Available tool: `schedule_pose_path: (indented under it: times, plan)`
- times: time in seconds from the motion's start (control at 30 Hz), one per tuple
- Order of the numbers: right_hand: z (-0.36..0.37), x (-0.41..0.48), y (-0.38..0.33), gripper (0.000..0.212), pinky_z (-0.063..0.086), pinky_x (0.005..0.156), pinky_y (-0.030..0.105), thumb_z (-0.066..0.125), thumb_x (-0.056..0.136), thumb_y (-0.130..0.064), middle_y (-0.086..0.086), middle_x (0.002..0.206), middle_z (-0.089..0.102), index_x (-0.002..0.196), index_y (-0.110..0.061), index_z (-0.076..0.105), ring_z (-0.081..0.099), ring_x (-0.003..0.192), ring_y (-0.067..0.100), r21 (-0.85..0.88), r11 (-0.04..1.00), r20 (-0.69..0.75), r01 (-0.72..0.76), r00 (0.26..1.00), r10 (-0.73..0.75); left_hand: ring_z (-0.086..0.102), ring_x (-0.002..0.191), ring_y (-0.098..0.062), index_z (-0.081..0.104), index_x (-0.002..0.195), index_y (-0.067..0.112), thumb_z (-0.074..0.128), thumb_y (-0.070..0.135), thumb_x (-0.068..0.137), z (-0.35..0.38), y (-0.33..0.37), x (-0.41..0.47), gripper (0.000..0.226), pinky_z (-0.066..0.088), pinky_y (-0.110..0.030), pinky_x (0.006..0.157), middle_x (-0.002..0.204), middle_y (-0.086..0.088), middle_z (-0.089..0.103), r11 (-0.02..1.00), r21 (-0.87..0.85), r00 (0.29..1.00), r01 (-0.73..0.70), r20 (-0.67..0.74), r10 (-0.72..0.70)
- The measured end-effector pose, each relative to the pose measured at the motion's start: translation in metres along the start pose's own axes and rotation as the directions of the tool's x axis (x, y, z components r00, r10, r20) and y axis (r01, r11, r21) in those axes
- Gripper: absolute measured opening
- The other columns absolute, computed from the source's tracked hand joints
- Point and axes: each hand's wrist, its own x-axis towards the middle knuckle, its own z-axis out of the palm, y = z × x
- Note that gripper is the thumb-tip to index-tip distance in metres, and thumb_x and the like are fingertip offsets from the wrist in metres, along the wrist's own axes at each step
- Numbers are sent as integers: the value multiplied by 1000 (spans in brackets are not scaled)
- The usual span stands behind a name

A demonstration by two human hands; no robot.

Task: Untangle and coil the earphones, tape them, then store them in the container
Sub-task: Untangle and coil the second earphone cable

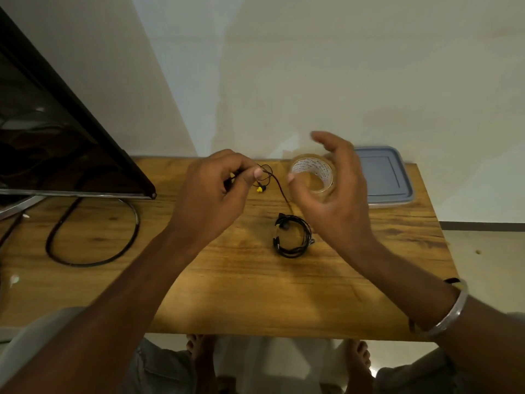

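The earphones (259, 189) hang mid-frame, their cord pinched in our left hand (216, 191) and trailing toward a black coil (292, 237) on the table (255, 294). Our right hand (338, 194) curls round the tape roll (312, 173). We judge coiling unfinished: wind in the slack, then tape.
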Motion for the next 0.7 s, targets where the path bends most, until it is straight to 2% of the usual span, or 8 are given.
schedule_pose_path:
  times: [0.07, 0.2, 0.33, 0.4, 0.47, 0.53, 0.6, 0.7]
  plan:
    - [6, -3, 2, 29, 34, 112, 52, 70, 92, -30, -13, 111, 66, 120, -22, 65, 58, 113, 9, -148, 958, 121, 247, 966, -230, 53, 62, -5, 75, 89, 12, 67, 16, 94, 4, 7, -3, 11, 33, -13, 59, 74, 10, 61, 998, -2, 996, -63, 58, 63]
    - [6, -2, 7, 8, 45, 94, 50, 66, 97, -22, -17, 85, 66, 96, -20, 73, 58, 87, 6, -113, 964, 74, 241, 969, -234, 52, 62, -3, 74, 87, 11, 67, 15, 93, 5, 4, -4, 10, 32, -11, 59, 76, 12, 61, 997, 9, 993, -82, 91, 80]
    - [-3, 8, 14, 15, 52, 72, 30, 57, 101, -20, -9, 81, 71, 99, -14, 71, 66, 82, 5, 141, 967, -121, -211, 966, 229, 54, 64, -5, 72, 86, 11, 65, 15, 94, -4, -6, 2, 11, 35, -11, 60, 73, 5, 64, 999, 39, 1000, 12, -27, -11]
    - [-1, 6, 21, 21, 52, 76, 28, 54, 102, -21, -8, 95, 72, 113, -13, 70, 66, 90, 3, 164, 932, -96, -325, 935, 343, 52, 59, 2, 72, 87, 9, 65, 15, 94, -6, -11, 3, 12, 32, -7, 56, 69, 9, 61, 996, 56, 996, 75, -50, -72]
    - [2, 0, 18, 33, 48, 96, 25, 56, 101, -25, -7, 124, 65, 134, -18, 60, 57, 114, 4, -12, 980, -35, -197, 980, 197, 50, 55, 5, 73, 88, 8, 65, 15, 95, -3, -11, 1, 13, 31, -7, 53, 67, 13, 58, 994, 46, 995, 100, -8, -100]
    - [7, -4, 15, 42, 39, 109, 34, 62, 98, -31, -5, 133, 61, 139, -21, 56, 50, 126, 11, -145, 987, 69, 67, 996, -58, 51, 59, 3, 74, 88, 11, 64, 17, 95, 3, -5, -2, 13, 30, -9, 55, 70, 14, 60, 998, 41, 997, 51, 48, -52]
    - [13, -8, 14, 30, 38, 107, 52, 68, 94, -29, -6, 115, 69, 123, -21, 68, 57, 115, 17, -220, 935, 133, 278, 958, -254, 54, 65, -2, 73, 88, 13, 64, 17, 95, 9, 0, -4, 12, 33, -11, 59, 75, 12, 62, 999, 34, 995, -21, 95, 17]
    - [14, -9, 17, 11, 41, 100, 56, 70, 93, -23, -12, 92, 71, 103, -22, 75, 61, 94, 14, -205, 931, 113, 301, 953, -283, 54, 66, -4, 73, 88, 13, 65, 17, 94, 12, 0, -6, 11, 33, -10, 59, 75, 10, 63, 997, 34, 988, -62, 143, 57]
